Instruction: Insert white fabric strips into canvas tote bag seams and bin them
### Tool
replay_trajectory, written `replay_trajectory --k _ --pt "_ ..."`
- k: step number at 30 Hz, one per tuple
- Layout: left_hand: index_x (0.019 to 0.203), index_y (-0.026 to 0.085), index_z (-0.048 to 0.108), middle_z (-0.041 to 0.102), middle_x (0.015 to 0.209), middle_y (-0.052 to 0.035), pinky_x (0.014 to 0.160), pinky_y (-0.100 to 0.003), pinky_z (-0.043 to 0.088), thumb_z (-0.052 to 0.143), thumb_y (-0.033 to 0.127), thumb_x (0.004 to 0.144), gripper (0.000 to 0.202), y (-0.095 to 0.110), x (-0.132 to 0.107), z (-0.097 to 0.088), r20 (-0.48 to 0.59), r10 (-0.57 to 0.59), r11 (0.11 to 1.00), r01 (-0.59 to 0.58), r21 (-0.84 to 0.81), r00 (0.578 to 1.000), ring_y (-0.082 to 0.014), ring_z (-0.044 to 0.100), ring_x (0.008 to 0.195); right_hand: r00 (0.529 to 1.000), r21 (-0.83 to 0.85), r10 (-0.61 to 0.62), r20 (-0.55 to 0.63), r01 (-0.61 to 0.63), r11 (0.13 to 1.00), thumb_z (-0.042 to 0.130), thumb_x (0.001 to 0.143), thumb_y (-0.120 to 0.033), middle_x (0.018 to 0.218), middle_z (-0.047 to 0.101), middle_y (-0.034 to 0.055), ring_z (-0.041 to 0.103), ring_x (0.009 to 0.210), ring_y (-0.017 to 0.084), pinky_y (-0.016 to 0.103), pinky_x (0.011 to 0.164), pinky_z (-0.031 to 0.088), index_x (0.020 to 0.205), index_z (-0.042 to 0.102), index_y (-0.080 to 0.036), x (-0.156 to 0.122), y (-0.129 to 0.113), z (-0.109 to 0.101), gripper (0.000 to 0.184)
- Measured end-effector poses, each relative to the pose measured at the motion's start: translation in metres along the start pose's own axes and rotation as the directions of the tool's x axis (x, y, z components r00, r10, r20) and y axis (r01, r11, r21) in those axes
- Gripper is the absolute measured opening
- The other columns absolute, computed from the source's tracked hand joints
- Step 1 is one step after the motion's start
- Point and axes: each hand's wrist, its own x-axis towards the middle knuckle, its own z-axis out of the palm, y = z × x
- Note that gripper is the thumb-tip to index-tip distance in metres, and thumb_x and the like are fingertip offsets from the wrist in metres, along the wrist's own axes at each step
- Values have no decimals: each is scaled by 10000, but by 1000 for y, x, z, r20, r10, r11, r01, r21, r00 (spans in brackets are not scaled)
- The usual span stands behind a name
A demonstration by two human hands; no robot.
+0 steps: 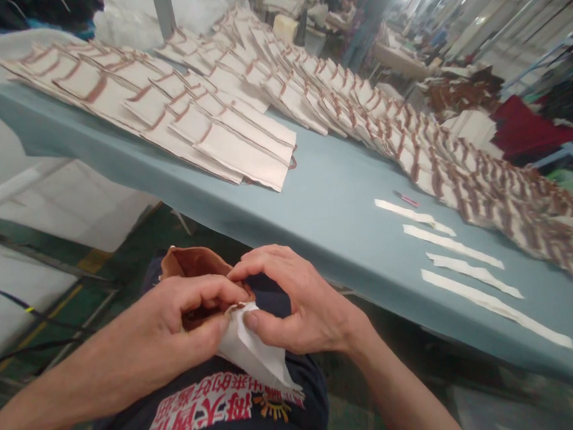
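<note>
Close to my body, my left hand [195,316] and my right hand [294,301] meet over a brown and white fabric piece. Its brown part [197,259] rises behind my fingers, and its white part [256,355] hangs below them toward my dark apron [208,416]. Thumb and fingers of my left hand pinch the piece's brown edge. My right thumb presses on the white cloth, with the fingers bent over the top. The part between my fingertips is mostly hidden.
A table with a blue-green cover [324,191] runs across in front of me. Stacked cream panels with brown edging [244,138] and long overlapping rows [383,119] lie on it. Several white strips [454,247] and a small pink-handled tool [407,199] lie at right.
</note>
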Motion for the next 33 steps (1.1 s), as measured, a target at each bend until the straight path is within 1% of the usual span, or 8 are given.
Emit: replay_trajectory --k 5,10,13,17,20,23,27,33 --pt "962 259 862 886 894 9 696 -177 635 747 371 939 161 1 3 1 64 -24 1000 24 1 998 -189 823 792 1000 2 13 -4 -13 1000 718 914 -289 1246 836 89 746 1235 289 468 1150 567 1218 726 -252 -1 3 3 307" --pt "844 233 828 800 752 15 565 -182 519 698 339 924 186 -5 5 6 8 5 998 -6 61 1000 -152 705 644 1000 -25 -19 0 19 1000 713 908 -295 1081 817 72 737 1154 290 467 1111 558 1132 723 -250 0 7 6 229" --pt "819 235 823 770 714 17 527 -208 436 632 299 914 223 -11 6 8 -19 61 986 -57 157 998 -146 653 603 1000 -77 2 28 0 997 708 889 -315 982 790 63 724 1075 294 476 1072 548 1052 714 -254 3 7 8 174" --pt "783 245 778 721 640 50 538 -234 395 541 210 913 273 -14 7 11 -78 239 925 -202 320 968 -126 625 564 996 -126 52 78 -42 991 695 874 -321 818 722 2 679 841 234 481 1120 509 939 663 -262 5 6 11 94" --pt "813 251 748 726 659 63 574 -239 416 508 164 931 282 -14 5 13 -80 319 886 -267 379 944 -120 653 575 991 -163 88 105 -70 984 654 894 -344 780 700 -2 632 752 215 402 933 518 918 624 -264 5 4 14 88" --pt "889 259 720 730 699 67 581 -251 432 531 164 949 219 -13 2 12 -98 302 884 -241 400 948 -126 638 550 985 -152 121 119 -102 983 609 904 -356 808 708 1 609 721 203 341 740 428 941 586 -272 8 1 14 95" --pt "874 275 645 722 704 60 601 -276 449 567 185 924 130 -8 0 7 -145 313 869 -221 443 939 -152 620 547 976 -66 169 134 -162 985 596 904 -367 851 713 -16 600 706 177 302 700 411 990 566 -282 15 -7 12 125" --pt "924 277 658 720 723 93 574 -231 433 559 150 935 161 -5 3 4 -147 368 844 -264 467 918 -119 634 552 960 -241 257 111 -225 944 632 901 -376 739 632 -12 487 683 173 328 660 293 810 470 -274 22 -15 9 212"
